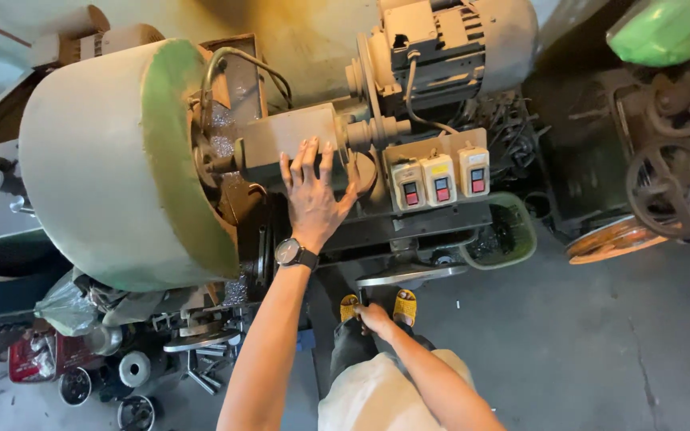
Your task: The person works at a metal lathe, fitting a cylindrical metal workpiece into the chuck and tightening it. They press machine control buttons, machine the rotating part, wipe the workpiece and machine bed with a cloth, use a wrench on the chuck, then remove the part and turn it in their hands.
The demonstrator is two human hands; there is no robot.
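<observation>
My left hand (313, 195), with a dark wristwatch (293, 254) on the wrist, lies flat with fingers spread on the grey-brown housing (289, 136) of a machine. It holds nothing. Left of it is a big cream drum cover with a green rim (113, 160). To its right sit three cream switch boxes (441, 182) with red and black buttons. My right hand (373, 318) is low down, resting on my dark trouser leg above my yellow sandals (405, 306); its fingers are too small to read.
An electric motor (457, 48) with a stepped pulley sits above the switches. A green bin of metal shavings (509, 235) stands below them. Dark pulley wheels (672, 187) and an orange disc (612, 239) are at right. Loose metal parts (141, 367) litter the floor lower left.
</observation>
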